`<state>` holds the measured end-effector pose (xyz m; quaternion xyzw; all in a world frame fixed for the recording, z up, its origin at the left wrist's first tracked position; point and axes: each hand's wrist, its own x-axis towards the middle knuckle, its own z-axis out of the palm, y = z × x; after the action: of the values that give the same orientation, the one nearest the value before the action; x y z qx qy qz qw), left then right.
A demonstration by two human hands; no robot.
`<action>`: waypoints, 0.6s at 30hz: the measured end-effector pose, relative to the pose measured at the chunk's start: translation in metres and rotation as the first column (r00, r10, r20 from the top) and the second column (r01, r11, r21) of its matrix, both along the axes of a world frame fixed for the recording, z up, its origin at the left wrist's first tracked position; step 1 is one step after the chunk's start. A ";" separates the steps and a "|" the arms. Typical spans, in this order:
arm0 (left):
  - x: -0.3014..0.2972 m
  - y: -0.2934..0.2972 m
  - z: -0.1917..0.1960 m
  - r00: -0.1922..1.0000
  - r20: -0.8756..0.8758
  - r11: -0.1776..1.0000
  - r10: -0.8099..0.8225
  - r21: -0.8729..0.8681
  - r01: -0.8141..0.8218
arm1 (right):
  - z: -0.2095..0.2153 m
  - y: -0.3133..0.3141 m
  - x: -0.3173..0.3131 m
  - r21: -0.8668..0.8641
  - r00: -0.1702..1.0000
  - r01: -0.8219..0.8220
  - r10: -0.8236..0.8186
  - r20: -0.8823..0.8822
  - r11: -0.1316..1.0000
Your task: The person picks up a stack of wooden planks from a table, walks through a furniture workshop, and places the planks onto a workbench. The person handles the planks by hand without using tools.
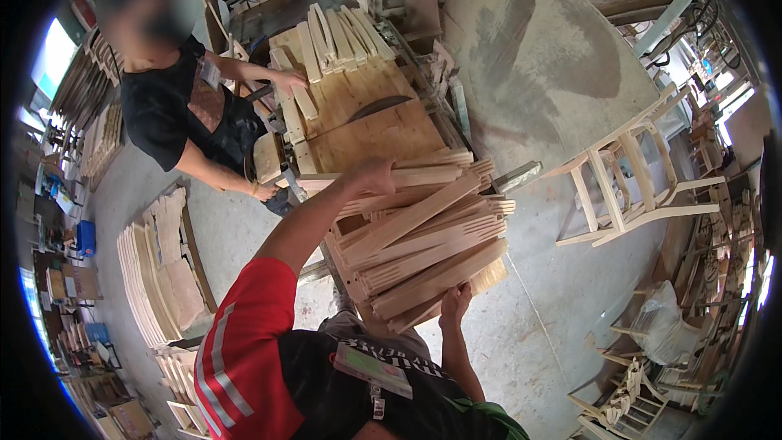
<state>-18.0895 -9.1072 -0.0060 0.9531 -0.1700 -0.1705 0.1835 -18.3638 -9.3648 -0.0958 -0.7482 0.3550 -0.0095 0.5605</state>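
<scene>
A heap of pale wooden slats (432, 238), several with slotted ends, lies in front of me at the near end of a saw table. At the heap's far side my left hand (376, 174) is closed around the left end of a wooden slat (430, 177); its fingertips are partly hidden. My right hand (455, 305) grips the nearest wooden slat (440, 279) by its lower edge, close to the right end. One slat rests slantwise across the top of the others.
Across the saw table (371, 143), with a dark round blade (380, 107), a co-worker (175, 106) touches a wooden piece. More slats (342, 37) lie at its far end. A pale wooden chair frame (631, 183) stands right, beside a large board (546, 49). Stacked wood (163, 265) lies left.
</scene>
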 end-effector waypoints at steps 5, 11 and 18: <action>0.028 0.025 -0.028 0.979 -0.198 0.994 0.040 -0.093 -0.059 | -0.009 -0.004 0.001 -0.007 0.998 -0.007 0.007 0.060 1.000; 0.041 0.028 -0.051 0.971 -0.238 0.986 0.018 -0.155 -0.056 | -0.017 -0.005 0.001 -0.021 0.999 0.040 -0.040 0.003 0.999; 0.058 0.037 -0.054 0.922 -0.373 0.993 0.102 -0.024 -0.119 | -0.006 -0.004 0.002 0.044 0.998 0.053 -0.054 0.037 0.998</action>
<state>-18.0313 -9.0705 -0.0597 0.9073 -0.0823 -0.3330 0.2434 -18.3616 -9.3686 -0.1021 -0.7260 0.3644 -0.0311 0.5824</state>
